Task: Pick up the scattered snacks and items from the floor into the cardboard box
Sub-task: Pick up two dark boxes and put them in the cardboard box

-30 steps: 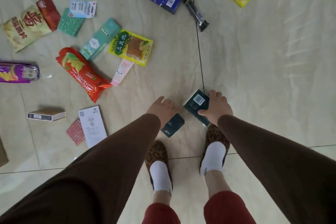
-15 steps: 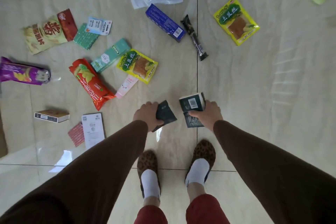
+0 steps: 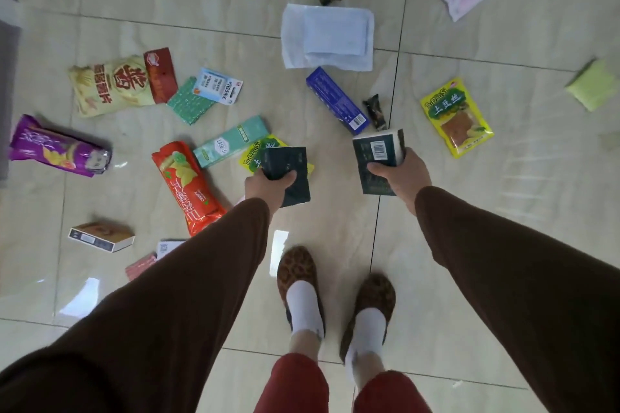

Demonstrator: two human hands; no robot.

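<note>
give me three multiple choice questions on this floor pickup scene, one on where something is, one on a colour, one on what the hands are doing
1. Where does the purple snack bag lie?
A. at the far left of the floor
B. between the person's feet
C. on top of the white cloth

2. What colour is the long box lying just below the white cloth?
A. orange
B. blue
C. pink

3. What are the two hands doing?
A. both hang empty
B. only the right one holds something
C. each grips a dark green packet

Answers:
1. A, the bag lies near the left edge, far from the feet and the cloth.
2. B, its top face is deep blue with a barcode at one end.
3. C, the left hand grips one dark green packet and the right hand grips another, both off the floor.
</note>
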